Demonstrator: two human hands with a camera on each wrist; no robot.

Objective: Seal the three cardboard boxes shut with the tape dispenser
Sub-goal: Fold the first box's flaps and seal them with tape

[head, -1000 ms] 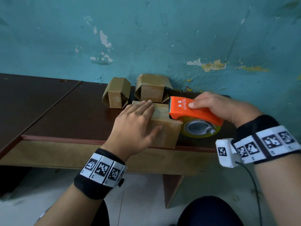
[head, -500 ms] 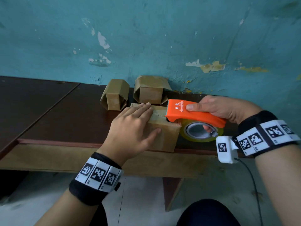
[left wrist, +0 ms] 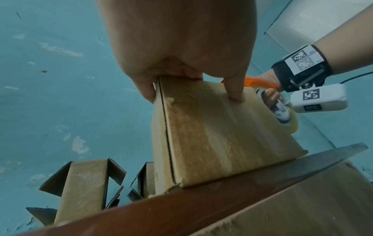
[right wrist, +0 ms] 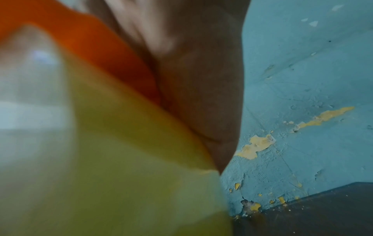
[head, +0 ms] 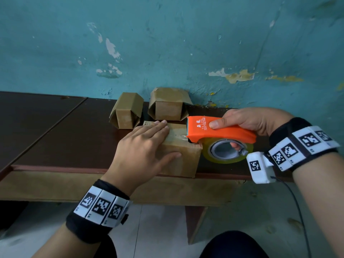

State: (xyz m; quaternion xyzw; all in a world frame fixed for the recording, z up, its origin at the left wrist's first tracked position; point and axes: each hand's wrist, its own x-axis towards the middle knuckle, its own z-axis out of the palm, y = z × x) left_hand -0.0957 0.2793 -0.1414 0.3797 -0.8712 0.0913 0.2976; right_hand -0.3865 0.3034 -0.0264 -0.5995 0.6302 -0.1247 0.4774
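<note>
The near box [head: 178, 155] was held flat under the left hand [head: 141, 151], whose straight fingers [head: 160, 125] were pressed on its top while the thumb lay against the side facing the person. The tape dispenser [head: 219, 131] was gripped by the right hand [head: 251, 121], thumb along the orange housing and fingers curled through the roll's core; its toothed edge rested on the top of the box, just beside the left fingertips. In the left wrist view, glossy bands were seen running down the near face of the box, so some tape appeared to have been laid there. The right wrist view was blurred by the roll and the orange housing close to the lens.

Beyond the left hand, against the teal wall [head: 186, 43], two further boxes were seen: the left far box [head: 128, 110] and the right far box [head: 168, 107], both with side flaps splayed open. They were judged to be unsealed.

The task was therefore judged to be in its first third: the strip on the near box was being run or cut, and the two far boxes remained to be closed and taped on the surface [head: 65, 131].
</note>
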